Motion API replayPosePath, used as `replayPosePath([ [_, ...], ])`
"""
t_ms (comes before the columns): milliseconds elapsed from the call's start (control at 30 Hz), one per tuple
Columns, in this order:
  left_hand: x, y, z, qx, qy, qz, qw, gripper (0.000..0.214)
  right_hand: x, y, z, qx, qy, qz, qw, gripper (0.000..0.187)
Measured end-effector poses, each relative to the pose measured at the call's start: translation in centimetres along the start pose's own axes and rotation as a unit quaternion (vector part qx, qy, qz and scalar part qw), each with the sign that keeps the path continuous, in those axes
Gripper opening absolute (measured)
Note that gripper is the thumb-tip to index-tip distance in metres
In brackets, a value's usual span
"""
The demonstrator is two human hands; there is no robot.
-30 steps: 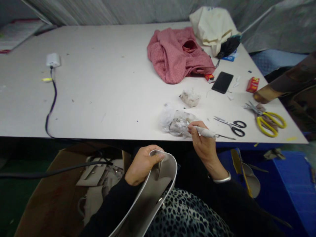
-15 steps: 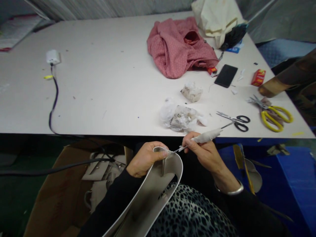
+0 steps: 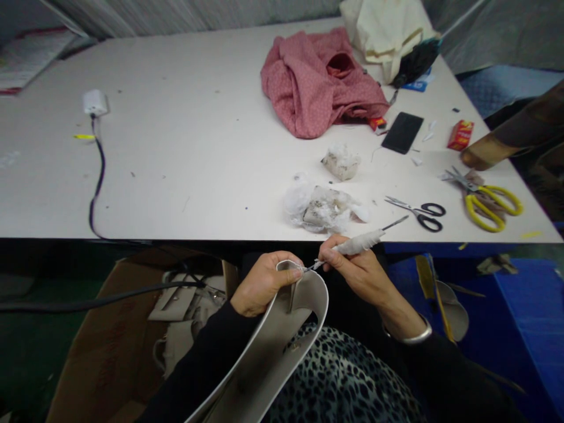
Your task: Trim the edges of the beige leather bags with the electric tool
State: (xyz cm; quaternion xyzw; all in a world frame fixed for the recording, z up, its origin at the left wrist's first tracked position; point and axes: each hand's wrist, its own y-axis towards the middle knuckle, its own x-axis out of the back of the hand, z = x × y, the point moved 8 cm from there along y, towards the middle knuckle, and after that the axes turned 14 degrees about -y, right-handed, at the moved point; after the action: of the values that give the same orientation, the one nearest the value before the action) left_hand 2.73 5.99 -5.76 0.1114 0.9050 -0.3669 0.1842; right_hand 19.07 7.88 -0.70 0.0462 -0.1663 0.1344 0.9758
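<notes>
My left hand pinches the top edge of a beige leather-like bag, which curves open down over my lap. Between the fingers of my right hand is a thin metal tool with a white-wrapped handle, awl-like in shape. Its near tip meets the bag's edge right beside my left thumb; whether it goes into the material I cannot tell. The other metal end points up and right over the table's edge. Crumpled clear plastic around a whitish block lies just beyond my hands.
On the white table lie black-handled scissors, yellow-handled scissors, a phone, a second block and pink cloth. A cardboard box with beige bags stands lower left; blue bins stand lower right.
My right hand and the tool have shifted slightly left, bringing the tip closer to my left thumb at the bag's edge. My left hand keeps its pinch.
</notes>
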Motion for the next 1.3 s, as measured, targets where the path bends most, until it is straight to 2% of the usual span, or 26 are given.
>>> replayPosePath([
  [233,-0.7,0.1,0.7,-0.017,-0.019,0.003,1.0,0.036,-0.4,0.1,-0.9,-0.006,-0.016,0.009,1.0,0.026],
  [300,-0.7,0.1,0.7,-0.02,-0.024,0.001,1.0,0.036,0.0,-0.3,-0.4,0.023,-0.033,-0.008,0.999,0.023],
  [467,-0.8,-0.1,0.1,-0.043,-0.001,0.002,0.999,0.034,0.1,-2.8,2.6,0.151,-0.113,-0.047,0.981,0.019],
  [533,-0.6,-0.2,0.0,-0.06,0.022,-0.008,0.998,0.031,1.1,-4.0,3.0,0.148,-0.082,-0.127,0.977,0.02],
  [600,-0.2,-0.4,-0.2,-0.081,0.045,-0.025,0.995,0.03,2.6,-5.4,2.8,0.12,-0.042,-0.247,0.961,0.021],
  [667,-0.1,-0.6,-0.3,-0.105,0.074,-0.033,0.991,0.027,2.9,-6.4,2.3,0.082,-0.026,-0.306,0.948,0.021],
  [700,-0.1,-0.8,-0.5,-0.117,0.092,-0.034,0.988,0.026,2.6,-6.4,2.0,0.058,-0.019,-0.301,0.952,0.022],
  [800,-0.4,-1.8,-1.2,-0.162,0.156,-0.037,0.974,0.02,0.6,-5.8,0.8,-0.02,0.035,-0.217,0.975,0.026],
  [900,-1.1,-3.3,-1.9,-0.205,0.219,-0.046,0.953,0.016,-1.1,-5.4,0.2,-0.074,0.056,-0.145,0.985,0.02],
  [1000,-1.9,-4.9,-2.1,-0.235,0.25,-0.061,0.937,0.01,-2.2,-5.4,0.7,-0.091,-0.01,-0.075,0.993,0.021],
  [1100,-2.5,-6.3,-2.1,-0.266,0.269,-0.082,0.922,0.006,-2.9,-5.7,1.8,-0.077,-0.079,-0.007,0.994,0.023],
  [1200,-2.9,-7.3,-2.0,-0.296,0.286,-0.1,0.906,0.005,-2.9,-6.4,2.8,-0.07,-0.109,0.007,0.992,0.027],
  [1300,-3.4,-7.8,-1.8,-0.295,0.278,-0.079,0.911,0.007,-2.8,-7.1,3.5,-0.067,-0.116,-0.009,0.991,0.033],
])
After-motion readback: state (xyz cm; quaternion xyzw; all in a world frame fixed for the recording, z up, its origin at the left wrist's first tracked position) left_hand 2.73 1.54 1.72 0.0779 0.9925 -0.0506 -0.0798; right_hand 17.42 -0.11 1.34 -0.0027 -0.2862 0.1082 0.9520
